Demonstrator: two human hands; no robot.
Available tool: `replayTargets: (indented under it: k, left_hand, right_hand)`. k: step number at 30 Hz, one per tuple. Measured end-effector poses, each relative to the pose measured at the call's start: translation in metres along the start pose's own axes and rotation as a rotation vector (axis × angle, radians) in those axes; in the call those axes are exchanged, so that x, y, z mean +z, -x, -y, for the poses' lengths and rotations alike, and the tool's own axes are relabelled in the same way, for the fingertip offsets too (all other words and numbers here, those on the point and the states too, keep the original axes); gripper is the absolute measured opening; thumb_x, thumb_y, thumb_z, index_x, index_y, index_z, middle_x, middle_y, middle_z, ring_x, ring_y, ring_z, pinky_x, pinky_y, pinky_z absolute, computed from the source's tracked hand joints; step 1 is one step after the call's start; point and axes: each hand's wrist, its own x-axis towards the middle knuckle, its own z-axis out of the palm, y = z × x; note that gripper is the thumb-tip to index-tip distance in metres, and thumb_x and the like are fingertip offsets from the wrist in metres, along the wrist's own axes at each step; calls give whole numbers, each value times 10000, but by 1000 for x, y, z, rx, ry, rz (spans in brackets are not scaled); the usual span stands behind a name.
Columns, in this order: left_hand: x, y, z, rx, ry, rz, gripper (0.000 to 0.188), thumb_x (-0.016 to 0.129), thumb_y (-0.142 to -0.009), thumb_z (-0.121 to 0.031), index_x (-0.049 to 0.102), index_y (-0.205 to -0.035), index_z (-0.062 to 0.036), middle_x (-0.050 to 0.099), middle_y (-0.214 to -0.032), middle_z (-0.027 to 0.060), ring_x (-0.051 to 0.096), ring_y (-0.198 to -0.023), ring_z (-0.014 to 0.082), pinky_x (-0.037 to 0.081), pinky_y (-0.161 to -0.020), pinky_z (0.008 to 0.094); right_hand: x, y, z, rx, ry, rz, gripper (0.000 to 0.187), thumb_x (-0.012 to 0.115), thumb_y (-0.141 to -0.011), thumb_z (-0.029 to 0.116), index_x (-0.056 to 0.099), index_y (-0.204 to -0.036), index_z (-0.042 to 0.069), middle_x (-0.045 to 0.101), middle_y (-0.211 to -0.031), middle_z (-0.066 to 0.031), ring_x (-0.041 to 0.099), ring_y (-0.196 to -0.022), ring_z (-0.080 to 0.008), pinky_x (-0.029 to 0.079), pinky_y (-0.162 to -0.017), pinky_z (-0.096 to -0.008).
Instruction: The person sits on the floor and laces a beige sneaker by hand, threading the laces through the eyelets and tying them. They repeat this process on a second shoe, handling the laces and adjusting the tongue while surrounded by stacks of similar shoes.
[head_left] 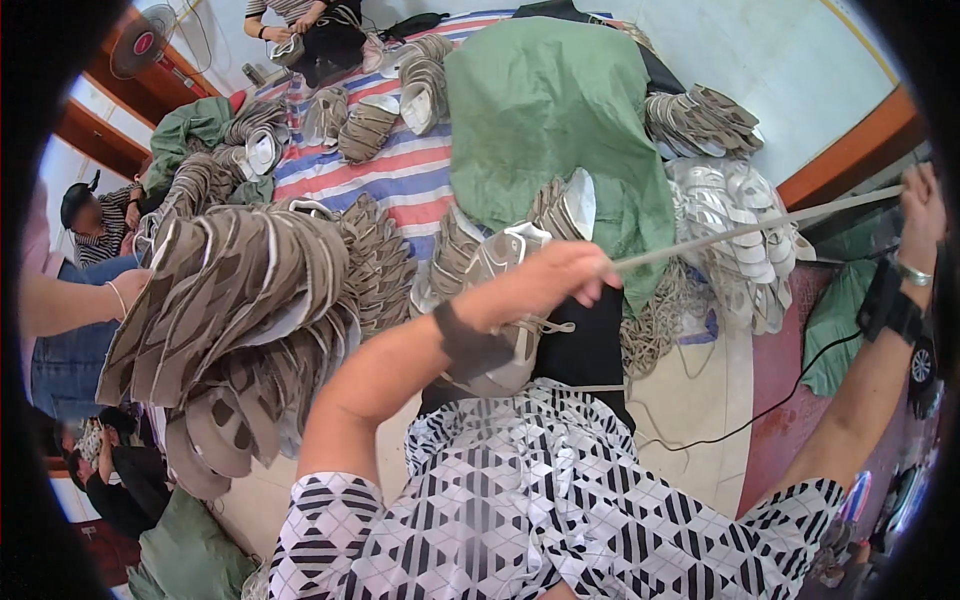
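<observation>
A beige shoelace [760, 219] is pulled taut, slanting up across the right half of the view. My left hand [548, 283] is closed on its near end, just above my lap. Far out to the right, my raised right hand [922, 207] grips the other end. A beige and white shoe upper [505, 362] rests on my lap below my left hand and is partly hidden by my left forearm. A short loop of lace [556, 327] sticks out from its side.
Stacked taupe shoe uppers [240, 290] stand close on my left, beside another person's arm [70, 303]. Ahead are a green cloth [545, 100] and a striped sheet [405, 180]. Loose laces [655, 325] and white shoe uppers [730, 215] lie to the right. Other people sit farther off.
</observation>
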Motion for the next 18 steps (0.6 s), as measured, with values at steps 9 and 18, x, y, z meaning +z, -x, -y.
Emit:
replayTargets:
  k: [9,18]
  left_hand:
    - [6,-27,39,-90,-240,-72,255,500,-957,-220,646,-900,-19,571,-690,4,531,-638,75,435,-608,238]
    - [15,52,68,-81,-1296,-520,240,700,-769,-285,603,-831,-74,568,-827,74,546,-855,261,472,-698,373]
  right_hand:
    - [186,273,-62,356,-529,1219,245,622,-829,165,630,-1029,25,658,-990,-88,582,-903,-164,465,-810,-288]
    - [201,299,-103,1369,-1194,1110,164,457,-940,104,555,-1044,23,433,-586,36,293,-377,-5,228,-331,-171]
